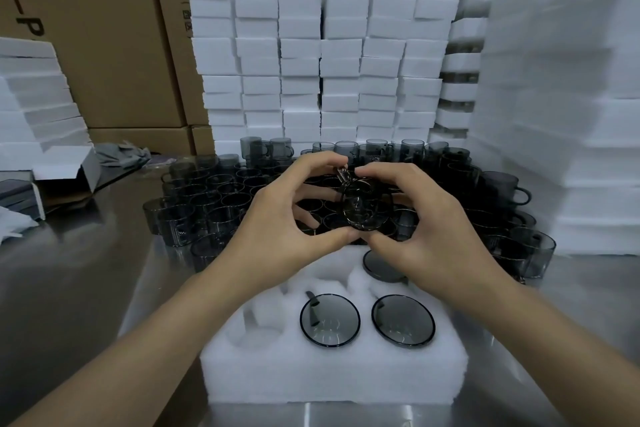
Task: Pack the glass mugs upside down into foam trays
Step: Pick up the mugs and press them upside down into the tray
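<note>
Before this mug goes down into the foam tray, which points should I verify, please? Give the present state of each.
1. The held mug is secure in the left grip and right grip: ok, both hold it.
2. The held mug is turned upside down: cannot tell, its dark glass blends with the loose mugs behind.
3. Free place in the foam tray: ok, the front left pocket is empty.
4. The front packed mugs sit base up: ok.
5. The back packed mug is seated: cannot tell, the right grip hides part of it.
</note>
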The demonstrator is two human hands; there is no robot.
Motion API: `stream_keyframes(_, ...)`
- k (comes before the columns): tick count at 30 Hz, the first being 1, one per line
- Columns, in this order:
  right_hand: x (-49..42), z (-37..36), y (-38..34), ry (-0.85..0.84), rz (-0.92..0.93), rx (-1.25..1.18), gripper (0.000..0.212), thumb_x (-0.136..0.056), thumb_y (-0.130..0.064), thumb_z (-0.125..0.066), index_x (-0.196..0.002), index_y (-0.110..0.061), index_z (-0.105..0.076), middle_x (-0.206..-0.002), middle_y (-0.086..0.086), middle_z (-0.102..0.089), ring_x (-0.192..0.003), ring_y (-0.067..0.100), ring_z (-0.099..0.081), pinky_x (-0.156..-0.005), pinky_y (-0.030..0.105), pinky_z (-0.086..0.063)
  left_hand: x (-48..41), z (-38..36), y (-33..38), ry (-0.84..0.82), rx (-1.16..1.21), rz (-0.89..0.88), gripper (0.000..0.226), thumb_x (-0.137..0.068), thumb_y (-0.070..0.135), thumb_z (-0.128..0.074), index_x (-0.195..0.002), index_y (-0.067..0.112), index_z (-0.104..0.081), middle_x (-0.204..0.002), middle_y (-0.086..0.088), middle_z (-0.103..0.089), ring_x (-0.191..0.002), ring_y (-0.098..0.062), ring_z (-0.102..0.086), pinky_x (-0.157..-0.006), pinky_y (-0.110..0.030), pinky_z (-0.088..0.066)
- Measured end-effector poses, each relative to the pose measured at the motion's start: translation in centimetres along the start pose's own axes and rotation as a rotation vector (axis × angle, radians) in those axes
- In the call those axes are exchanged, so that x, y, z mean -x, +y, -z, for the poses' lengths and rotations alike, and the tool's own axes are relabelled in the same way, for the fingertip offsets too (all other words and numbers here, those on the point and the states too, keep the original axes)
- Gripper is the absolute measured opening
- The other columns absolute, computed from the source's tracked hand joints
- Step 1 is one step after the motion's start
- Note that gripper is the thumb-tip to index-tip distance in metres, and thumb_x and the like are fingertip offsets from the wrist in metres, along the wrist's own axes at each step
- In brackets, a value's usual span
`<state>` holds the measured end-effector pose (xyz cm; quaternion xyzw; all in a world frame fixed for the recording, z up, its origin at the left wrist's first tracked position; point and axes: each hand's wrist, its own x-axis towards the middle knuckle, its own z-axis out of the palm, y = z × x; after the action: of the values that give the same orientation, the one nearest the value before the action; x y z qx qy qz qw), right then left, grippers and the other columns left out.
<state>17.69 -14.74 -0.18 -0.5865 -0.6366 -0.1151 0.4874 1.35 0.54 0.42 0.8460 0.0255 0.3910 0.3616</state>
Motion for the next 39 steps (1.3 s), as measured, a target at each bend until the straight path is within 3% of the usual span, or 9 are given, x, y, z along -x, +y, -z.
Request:
stream_keyframes(7,0.0,-0.1,-0.1,0.014,-0.038,-0.026,0.074,-0.087,-0.006,-0.084,-0.152,-0.026,-0.053,-0.143,-0.017,-0.062,-0.14,0.008,-0.056,-0.115,0.029,-0.048,0.0,-0.6,-0.6,0.082,0.103,0.011,0.073,-0.076,0.023,-0.095,-0.139,0.037,-0.059,-0.137,0.017,-0.062,-0.116,-0.014,-0.075,-0.075,-0.037,-0.067)
stream_keyframes(12,0.0,0.2,0.3,0.03,-0.066,0.002,0.073,-0.085,-0.002,-0.08,-0.15,-0.026,-0.056,-0.141,-0.017,-0.062,-0.136,0.004,-0.057,-0.113,0.025,-0.047,-0.3,-2.4,-0.7,0.134,0.089,0.014,0.072,-0.078,0.021,-0.096,-0.137,0.033,-0.056,-0.135,0.016,-0.061,-0.112,-0.013,-0.075,-0.068,-0.031,-0.065)
stream_keyframes(16,-0.1,0.2,0.2,0.014,-0.083,-0.001,0.073,-0.084,-0.004,-0.083,-0.147,-0.031,-0.058,-0.137,-0.018,-0.065,-0.134,0.006,-0.06,-0.109,0.026,-0.05,-0.1,-2.2,-0.8,0.113,0.082,-0.022,0.074,-0.083,0.016,-0.093,-0.143,0.033,-0.054,-0.136,0.021,-0.056,-0.114,-0.013,-0.073,-0.071,-0.027,-0.065)
stream_keyframes(18,-0.1,0.4,-0.1,0.024,-0.16,-0.134,0.069,-0.086,-0.011,-0.087,-0.144,-0.037,-0.058,-0.133,-0.015,-0.071,-0.129,0.009,-0.065,-0.104,0.031,-0.054,0.4,-1.7,-0.7,0.1,0.1,-0.05,0.073,-0.086,0.022,-0.09,-0.148,0.037,-0.053,-0.14,0.021,-0.055,-0.115,-0.018,-0.073,-0.074,-0.028,-0.064)
stream_keyframes(21,-0.8,0.9,-0.8,0.1,-0.393,-0.533,0.051,-0.089,-0.029,-0.08,-0.137,-0.035,-0.064,-0.115,0.0,-0.08,-0.102,0.014,-0.076,-0.083,0.029,-0.06,0.7,-1.2,-0.4,0.067,0.065,-0.116,0.065,-0.091,0.034,-0.074,-0.152,0.037,-0.051,-0.141,0.014,-0.058,-0.11,-0.025,-0.073,-0.073,-0.03,-0.061)
stream_keyframes(23,-1.3,1.1,-1.2,0.085,-0.583,-0.767,0.044,-0.09,-0.043,-0.071,-0.132,-0.029,-0.069,-0.105,0.007,-0.081,-0.084,0.016,-0.074,-0.074,0.027,-0.057,0.9,-1.1,-0.4,0.066,0.027,-0.133,0.063,-0.092,0.035,-0.068,-0.152,0.037,-0.052,-0.134,0.011,-0.061,-0.104,-0.026,-0.073,-0.072,-0.032,-0.058)
stream_keyframes(26,-1.5,1.2,-1.4,-0.016,-0.804,-1.027,0.05,-0.091,-0.052,-0.069,-0.127,-0.019,-0.074,-0.104,0.016,-0.079,-0.073,0.018,-0.07,-0.066,0.026,-0.058,0.9,-1.1,-0.3,0.088,0.0,-0.15,0.057,-0.092,0.033,-0.068,-0.148,0.038,-0.057,-0.119,0.006,-0.063,-0.097,-0.024,-0.073,-0.069,-0.038,-0.057)
stream_keyframes(32,-1.4,0.9,-2.2,-0.129,-0.978,-1.186,0.056,-0.094,-0.058,-0.063,-0.104,-0.008,-0.084,-0.097,0.014,-0.076,-0.066,0.016,-0.066,-0.062,0.025,-0.056,1.1,-0.9,0.0,0.187,-0.053,-0.208,0.039,-0.097,0.02,-0.067,-0.136,0.02,-0.071,-0.091,0.0,-0.062,-0.083,-0.022,-0.064,-0.063,-0.036,-0.053)
stream_keyframes(39,-1.3,1.0,-1.8,-0.162,-0.955,-1.19,0.058,-0.095,-0.058,-0.061,-0.102,-0.006,-0.084,-0.095,0.015,-0.076,-0.067,0.018,-0.068,-0.063,0.024,-0.057,1.2,-0.8,0.5,0.222,-0.091,-0.259,0.035,-0.097,0.023,-0.063,-0.131,0.024,-0.071,-0.086,0.003,-0.06,-0.079,-0.021,-0.062,-0.064,-0.029,-0.051)
